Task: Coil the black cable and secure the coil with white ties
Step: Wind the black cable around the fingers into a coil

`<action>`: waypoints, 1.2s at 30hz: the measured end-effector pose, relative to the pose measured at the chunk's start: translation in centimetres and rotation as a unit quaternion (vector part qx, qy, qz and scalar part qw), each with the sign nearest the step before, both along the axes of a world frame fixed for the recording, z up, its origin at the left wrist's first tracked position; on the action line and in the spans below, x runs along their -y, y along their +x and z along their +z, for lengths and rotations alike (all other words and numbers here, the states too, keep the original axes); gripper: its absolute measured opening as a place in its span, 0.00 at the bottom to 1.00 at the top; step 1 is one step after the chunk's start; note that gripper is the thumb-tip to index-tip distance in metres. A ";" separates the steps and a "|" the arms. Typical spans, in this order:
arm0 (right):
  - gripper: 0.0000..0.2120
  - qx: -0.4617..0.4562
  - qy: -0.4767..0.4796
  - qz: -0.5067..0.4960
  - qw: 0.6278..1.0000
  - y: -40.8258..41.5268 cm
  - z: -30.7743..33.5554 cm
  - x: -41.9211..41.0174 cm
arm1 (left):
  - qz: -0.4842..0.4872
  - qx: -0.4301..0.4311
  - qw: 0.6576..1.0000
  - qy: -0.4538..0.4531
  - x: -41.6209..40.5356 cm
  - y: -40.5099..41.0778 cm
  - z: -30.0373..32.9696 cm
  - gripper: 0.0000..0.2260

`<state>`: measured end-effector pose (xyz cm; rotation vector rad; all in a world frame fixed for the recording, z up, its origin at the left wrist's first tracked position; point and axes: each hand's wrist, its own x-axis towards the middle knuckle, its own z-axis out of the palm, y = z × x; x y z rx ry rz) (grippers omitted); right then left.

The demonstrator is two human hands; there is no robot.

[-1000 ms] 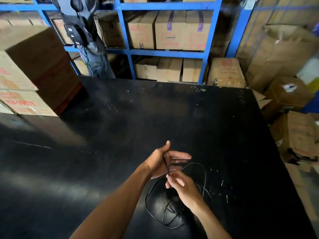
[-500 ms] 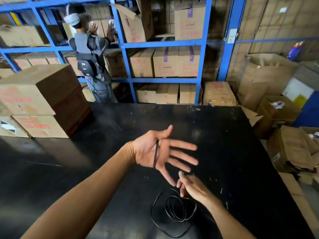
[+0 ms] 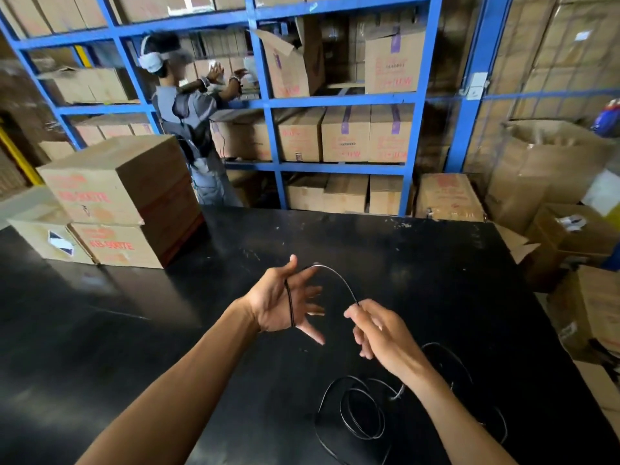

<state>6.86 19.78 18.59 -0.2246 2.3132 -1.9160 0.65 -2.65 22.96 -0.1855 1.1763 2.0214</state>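
Observation:
My left hand (image 3: 285,305) is held up over the black table (image 3: 167,330), palm towards me and fingers spread. The black cable (image 3: 337,278) crosses that palm, arches over the fingers and runs to my right hand (image 3: 375,332), which pinches it between thumb and fingertips. The remaining cable lies in loose loops (image 3: 362,414) on the table below my right forearm. No white ties are visible.
Stacked cardboard boxes (image 3: 117,203) stand on the table's far left. Beyond the far edge is blue shelving (image 3: 335,102) full of cartons, where another person (image 3: 191,122) is working. More boxes (image 3: 587,297) crowd the floor at the right.
My right hand has lifted off the loose loops and drawn the cable up into an arch over my left fingers. The view has tilted upwards.

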 end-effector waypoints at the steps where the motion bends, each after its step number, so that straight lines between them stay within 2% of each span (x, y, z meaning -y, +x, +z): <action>1: 0.15 -0.003 -0.035 -0.017 0.999 0.6 -0.7 0.4 | 0.012 -0.007 1.000 0.004 -0.2 -0.2 0.3 0.31; 2: 0.14 -0.017 -0.051 -0.041 0.998 1.0 -1.2 0.8 | 0.016 -0.013 1.000 0.003 -0.6 -0.4 0.7 0.31; 5: 0.12 -0.078 -0.001 -0.128 0.989 1.3 -1.8 1.4 | -0.013 -0.043 0.999 -0.015 -1.8 -0.4 1.2 0.31; 8: 0.12 -0.096 0.016 -0.210 0.973 0.9 -1.2 1.6 | -0.040 -0.061 0.997 -0.014 -2.9 -0.4 1.2 0.31; 14: 0.13 -0.099 -0.011 -0.256 0.961 1.2 -1.2 0.9 | -0.051 -0.073 0.996 0.004 -3.5 -0.8 1.8 0.29; 17: 0.13 -0.101 -0.048 -0.243 0.964 1.4 -0.8 0.8 | -0.050 -0.079 0.995 0.023 -3.7 -1.1 2.0 0.29; 20: 0.16 -0.080 -0.115 -0.207 0.968 2.7 -1.3 1.1 | -0.038 -0.085 0.992 0.081 -3.5 -1.6 2.4 0.28; 22: 0.16 -0.056 -0.173 -0.157 0.971 4.1 -2.7 1.5 | -0.020 -0.085 0.988 0.131 -3.3 -2.0 3.0 0.27; 24: 0.18 -0.034 -0.193 -0.084 0.977 5.2 -4.5 1.9 | -0.016 -0.095 0.981 0.167 -3.2 -2.0 3.9 0.27; 28: 0.27 0.026 -0.055 -0.011 0.998 4.4 -6.6 1.5 | -0.100 -0.130 0.961 0.224 -3.9 -1.1 4.7 0.27; 31: 0.30 0.049 0.055 -0.040 0.996 1.2 -6.2 -0.8 | -0.200 -0.111 0.948 0.222 -4.3 0.5 4.9 0.28; 34: 0.23 -0.023 0.169 -0.063 0.983 -2.6 -3.5 -3.8 | -0.297 -0.074 0.942 0.136 -4.1 2.3 4.5 0.29; 36: 0.25 -0.077 0.238 -0.050 0.967 -4.3 0.1 -5.3 | -0.356 -0.062 0.932 0.035 -3.6 2.9 3.8 0.30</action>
